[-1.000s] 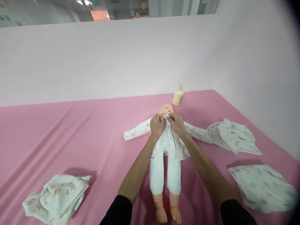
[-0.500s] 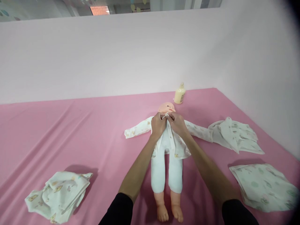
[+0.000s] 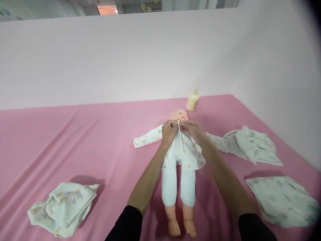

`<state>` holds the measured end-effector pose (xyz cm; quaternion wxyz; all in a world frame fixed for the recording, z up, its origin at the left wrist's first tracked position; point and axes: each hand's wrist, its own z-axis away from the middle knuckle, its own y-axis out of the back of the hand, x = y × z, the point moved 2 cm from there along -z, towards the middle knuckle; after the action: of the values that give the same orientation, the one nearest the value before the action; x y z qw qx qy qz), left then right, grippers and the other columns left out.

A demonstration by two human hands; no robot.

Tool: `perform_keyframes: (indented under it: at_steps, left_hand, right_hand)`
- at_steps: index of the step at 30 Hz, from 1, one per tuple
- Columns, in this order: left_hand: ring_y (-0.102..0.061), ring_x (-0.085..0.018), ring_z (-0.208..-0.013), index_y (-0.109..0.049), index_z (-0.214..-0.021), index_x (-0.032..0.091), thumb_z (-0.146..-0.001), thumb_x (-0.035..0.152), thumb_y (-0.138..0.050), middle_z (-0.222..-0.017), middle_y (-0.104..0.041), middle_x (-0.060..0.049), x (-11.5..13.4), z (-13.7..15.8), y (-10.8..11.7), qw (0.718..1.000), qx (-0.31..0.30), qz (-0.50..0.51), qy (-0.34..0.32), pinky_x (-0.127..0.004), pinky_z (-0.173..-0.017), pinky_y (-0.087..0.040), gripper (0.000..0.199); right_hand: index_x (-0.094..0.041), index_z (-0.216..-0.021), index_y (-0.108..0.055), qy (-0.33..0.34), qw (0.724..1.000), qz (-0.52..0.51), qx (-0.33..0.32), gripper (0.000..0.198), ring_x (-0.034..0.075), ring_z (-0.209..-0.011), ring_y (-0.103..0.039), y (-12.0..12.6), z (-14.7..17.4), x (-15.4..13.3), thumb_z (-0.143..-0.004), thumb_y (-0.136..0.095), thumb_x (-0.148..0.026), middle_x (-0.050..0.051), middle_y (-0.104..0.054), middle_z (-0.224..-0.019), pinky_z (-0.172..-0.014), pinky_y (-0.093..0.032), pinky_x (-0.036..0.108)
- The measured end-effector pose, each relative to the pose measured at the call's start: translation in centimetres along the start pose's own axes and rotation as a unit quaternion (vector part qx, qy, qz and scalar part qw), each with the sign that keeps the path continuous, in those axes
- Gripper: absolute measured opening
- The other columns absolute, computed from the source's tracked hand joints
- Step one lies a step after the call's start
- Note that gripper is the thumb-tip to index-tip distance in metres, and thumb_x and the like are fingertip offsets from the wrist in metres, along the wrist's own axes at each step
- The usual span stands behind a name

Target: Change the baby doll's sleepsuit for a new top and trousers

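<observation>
A baby doll (image 3: pixel 169 187) lies on its back, feet toward me, with white cloth-covered legs. It wears a white printed baby shirt (image 3: pixel 192 154), its long sleeves spread out to both sides and its front edges hanging apart below the neck. At the collar my left hand (image 3: pixel 169 133) is closed, thumb and finger pinching a thin white tie string (image 3: pixel 176 124). Just right of it, my right hand (image 3: pixel 195 130) is closed at the same collar, its fingers pressed together by the string's knot. My hands partly hide the string ends and the doll's chest.
Pink sheet (image 3: pixel 112 150) covers the surface up to a white wall (image 3: pixel 120 60). A yellowish pump bottle (image 3: pixel 192 102) stands beyond the doll's head. Crumpled printed cloth (image 3: pixel 67 207) lies at left; at right are white folded cloth (image 3: pixel 253 145) and green-patterned cloth (image 3: pixel 283 201).
My right hand has shifted slightly right, its fingers now stretched more level toward the collar. The shirt's right front panel has spread a little. My left hand stays in place.
</observation>
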<state>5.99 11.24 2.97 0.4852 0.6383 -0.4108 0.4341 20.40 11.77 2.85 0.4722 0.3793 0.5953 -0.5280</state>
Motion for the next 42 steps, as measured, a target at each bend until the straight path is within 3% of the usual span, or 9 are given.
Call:
perform_keyframes:
  at_steps: [4, 9, 19, 27, 33, 37, 42]
  left_hand:
    - [-0.062, -0.014, -0.076, -0.069, -0.084, 0.016, -0.081, 0.023, -0.060, -0.084, -0.072, -0.003, 0.0, 0.0, -0.1, 1.000, -0.005, -0.023, -0.005, -0.024, -0.071, -0.042, 0.012]
    - [-0.060, -0.014, -0.074, -0.067, -0.080, 0.016, -0.082, 0.023, -0.059, -0.080, -0.070, -0.001, 0.0, 0.1, -0.1, 0.999, -0.011, -0.046, -0.015, -0.024, -0.068, -0.038, 0.011]
    - [-0.056, -0.013, -0.070, -0.065, -0.077, 0.017, -0.083, 0.019, -0.054, -0.077, -0.068, -0.001, 0.2, 0.1, -0.2, 0.996, -0.014, -0.084, -0.033, -0.025, -0.067, -0.035, 0.012]
    - [-0.057, -0.012, -0.066, -0.064, -0.077, 0.015, -0.078, 0.023, -0.058, -0.072, -0.064, -0.001, -0.8, -0.1, -0.6, 0.997, -0.046, 0.062, 0.028, -0.023, -0.061, -0.038, 0.010]
    - [-0.051, -0.010, -0.054, -0.059, -0.070, 0.016, -0.074, 0.026, -0.063, -0.063, -0.060, -0.001, -0.3, 0.0, -0.3, 0.963, -0.113, 0.211, 0.123, -0.024, -0.057, -0.042, 0.012]
    - [-0.052, -0.011, -0.053, -0.058, -0.068, 0.015, -0.075, 0.029, -0.065, -0.061, -0.061, -0.002, 0.3, 0.1, 0.1, 0.952, -0.133, 0.238, 0.135, -0.025, -0.056, -0.043, 0.018]
    - [-0.058, -0.013, -0.056, -0.062, -0.073, 0.013, -0.074, 0.033, -0.073, -0.064, -0.064, -0.003, 0.1, 0.1, 0.1, 0.957, -0.114, 0.238, 0.117, -0.024, -0.057, -0.045, 0.023]
  right_hand:
    - [-0.012, -0.076, -0.075, -0.024, 0.998, -0.050, 0.026, 0.026, 0.013, -0.067, -0.062, -0.1, -0.1, 0.4, -0.063, -0.085, -0.032, 0.006, -0.068, -0.073, -0.067, -0.052, 0.027]
    - [-0.014, -0.071, -0.071, -0.016, 0.997, -0.046, 0.064, 0.026, 0.009, -0.055, -0.054, -0.5, -0.6, 1.1, -0.060, -0.086, -0.031, 0.003, -0.064, -0.066, -0.047, -0.038, 0.022]
    - [-0.014, -0.078, -0.073, -0.015, 0.996, -0.017, 0.087, 0.026, 0.007, -0.050, -0.048, -0.6, -0.5, 1.5, -0.061, -0.084, -0.032, 0.002, -0.063, -0.063, -0.042, -0.031, 0.021]
    - [-0.014, -0.076, -0.072, -0.003, 0.998, 0.010, 0.065, 0.027, 0.008, -0.051, -0.048, -0.7, -0.5, 1.4, -0.065, -0.082, -0.037, 0.001, -0.059, -0.060, -0.043, -0.033, 0.021]
    - [-0.016, -0.081, -0.074, 0.012, 0.998, 0.042, 0.049, 0.021, 0.007, -0.050, -0.043, -1.0, 0.0, 1.0, -0.071, -0.078, -0.033, -0.002, -0.055, -0.058, -0.044, -0.030, 0.021]
    - [-0.016, -0.082, -0.075, 0.029, 0.997, 0.056, 0.036, 0.020, 0.008, -0.052, -0.044, -1.0, 0.1, 0.9, -0.074, -0.076, -0.034, -0.002, -0.054, -0.058, -0.047, -0.032, 0.021]
    - [-0.016, -0.088, -0.077, 0.032, 0.997, 0.063, 0.021, 0.027, 0.008, -0.053, -0.045, -1.0, 0.0, 1.0, -0.073, -0.079, -0.038, -0.003, -0.053, -0.057, -0.048, -0.034, 0.021]
